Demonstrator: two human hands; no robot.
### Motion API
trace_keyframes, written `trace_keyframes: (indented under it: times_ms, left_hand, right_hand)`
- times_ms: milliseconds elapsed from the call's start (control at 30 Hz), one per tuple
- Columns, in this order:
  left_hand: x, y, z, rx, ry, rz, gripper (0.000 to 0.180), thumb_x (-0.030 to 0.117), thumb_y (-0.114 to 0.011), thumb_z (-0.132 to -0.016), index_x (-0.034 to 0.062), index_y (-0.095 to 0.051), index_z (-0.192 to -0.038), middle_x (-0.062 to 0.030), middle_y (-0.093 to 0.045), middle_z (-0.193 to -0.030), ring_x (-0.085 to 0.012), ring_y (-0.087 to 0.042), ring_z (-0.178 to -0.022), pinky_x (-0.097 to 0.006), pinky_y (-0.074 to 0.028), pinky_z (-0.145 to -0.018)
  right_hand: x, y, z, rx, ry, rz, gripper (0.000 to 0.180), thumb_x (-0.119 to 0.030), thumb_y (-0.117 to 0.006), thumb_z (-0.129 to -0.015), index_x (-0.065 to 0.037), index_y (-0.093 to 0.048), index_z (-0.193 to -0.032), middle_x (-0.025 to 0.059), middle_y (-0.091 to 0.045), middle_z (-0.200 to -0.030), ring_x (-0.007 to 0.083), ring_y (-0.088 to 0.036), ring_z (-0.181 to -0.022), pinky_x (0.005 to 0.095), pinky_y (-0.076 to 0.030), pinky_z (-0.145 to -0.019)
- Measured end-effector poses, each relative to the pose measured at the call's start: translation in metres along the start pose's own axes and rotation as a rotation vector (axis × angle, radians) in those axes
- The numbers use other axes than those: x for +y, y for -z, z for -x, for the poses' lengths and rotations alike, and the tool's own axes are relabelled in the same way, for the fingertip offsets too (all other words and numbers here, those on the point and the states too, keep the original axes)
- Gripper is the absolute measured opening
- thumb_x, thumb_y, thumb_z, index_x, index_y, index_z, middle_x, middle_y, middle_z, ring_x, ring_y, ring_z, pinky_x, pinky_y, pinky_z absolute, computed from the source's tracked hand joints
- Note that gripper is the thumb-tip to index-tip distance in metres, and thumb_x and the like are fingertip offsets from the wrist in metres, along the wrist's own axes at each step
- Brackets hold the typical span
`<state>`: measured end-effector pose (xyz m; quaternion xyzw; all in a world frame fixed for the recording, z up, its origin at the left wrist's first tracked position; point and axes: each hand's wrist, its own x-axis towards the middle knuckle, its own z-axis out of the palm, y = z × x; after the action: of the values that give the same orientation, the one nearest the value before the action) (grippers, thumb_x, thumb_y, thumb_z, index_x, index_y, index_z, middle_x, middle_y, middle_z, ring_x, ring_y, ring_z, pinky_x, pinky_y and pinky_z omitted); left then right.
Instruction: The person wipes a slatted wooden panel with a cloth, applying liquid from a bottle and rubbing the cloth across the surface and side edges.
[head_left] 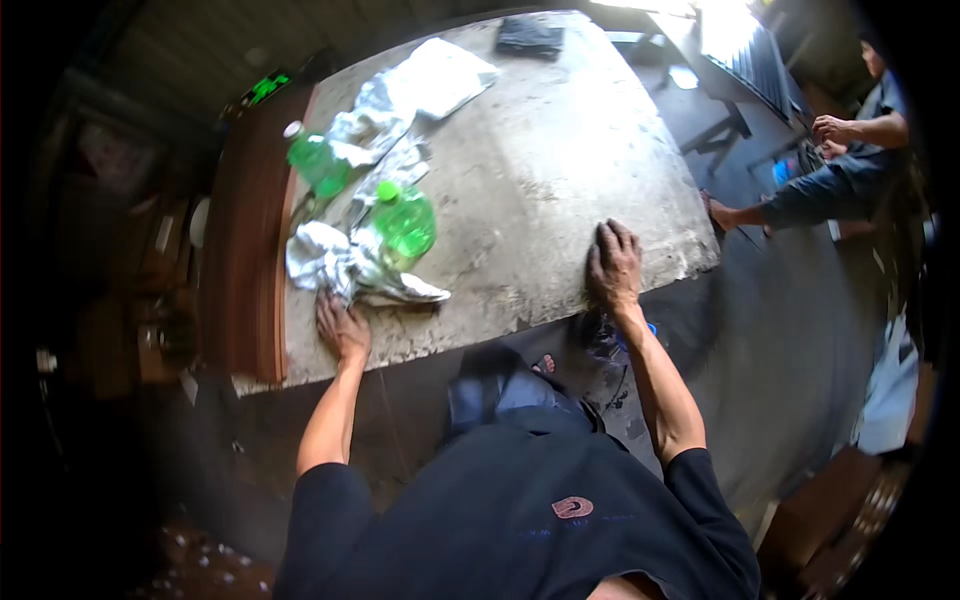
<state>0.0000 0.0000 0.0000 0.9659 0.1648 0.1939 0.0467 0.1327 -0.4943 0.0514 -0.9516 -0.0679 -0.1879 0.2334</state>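
Left hand (343, 330) just rests loose, palm down against the white rag (322, 258); right hand (615, 265) lies flat, empty, near edge of the table (520, 230).

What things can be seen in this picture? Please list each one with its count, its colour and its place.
Worktable: one, pale grey, centre
Bottles: two, green, one white cap and one green, left part of the table
Cloths: several, white and grey, around the bottles; exact count unclear
Folded item: one, blackish, far end of the table
Boards: a stack, reddish-brown, table's left side; count unclear
Other person: one, dark clothes, upper right
Pale sheet: one, whitish, far right
Shirt: one, black, bottom centre
Left hand: one, bare, by the nearest cloth
Right hand: one, bare, at the table's near edge
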Motion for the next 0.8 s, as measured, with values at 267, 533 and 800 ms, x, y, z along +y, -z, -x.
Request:
trace_keyframes:
  times_ms: [267, 533, 800]
  left_hand:
    - [-0.007, 0.034, -0.010, -0.004, 0.037, 0.019, 0.062, 0.020, -0.056, -0.090, -0.0022, -0.036, -0.145, -0.0240, -0.037, -0.151, -0.0425, -0.039, -0.135, -0.053, -0.031, -0.110]
    - [0.024, 0.059, -0.061, 0.074, 0.382, 0.781, 0.088, 0.050, -0.070, -0.083, -0.0058, -0.039, -0.144, -0.0255, -0.049, -0.140, -0.0368, -0.047, -0.130, -0.045, -0.036, -0.109]
    - [-0.012, 0.040, -0.070, -0.118, 0.291, 0.593, 0.020, 0.010, -0.069, -0.081, -0.0018, -0.066, -0.097, -0.0126, -0.068, -0.090, -0.0245, -0.064, -0.086, -0.038, -0.049, -0.079]
  right_hand:
    - [-0.021, -0.007, -0.006, -0.037, 0.051, -0.006, 0.038, -0.015, -0.062, -0.088, -0.005, -0.061, -0.125, 0.0164, -0.057, -0.131, 0.0359, -0.050, -0.121, 0.0459, -0.041, -0.104]
    - [-0.020, -0.008, -0.004, -0.064, 0.062, 0.026, 0.038, -0.013, -0.062, -0.088, -0.003, -0.061, -0.125, 0.0178, -0.057, -0.130, 0.0366, -0.050, -0.121, 0.0454, -0.040, -0.105]
    - [-0.019, 0.001, -0.005, -0.030, 0.047, 0.037, 0.039, -0.011, -0.061, -0.086, -0.003, -0.061, -0.124, 0.0186, -0.057, -0.130, 0.0382, -0.051, -0.119, 0.0467, -0.041, -0.104]
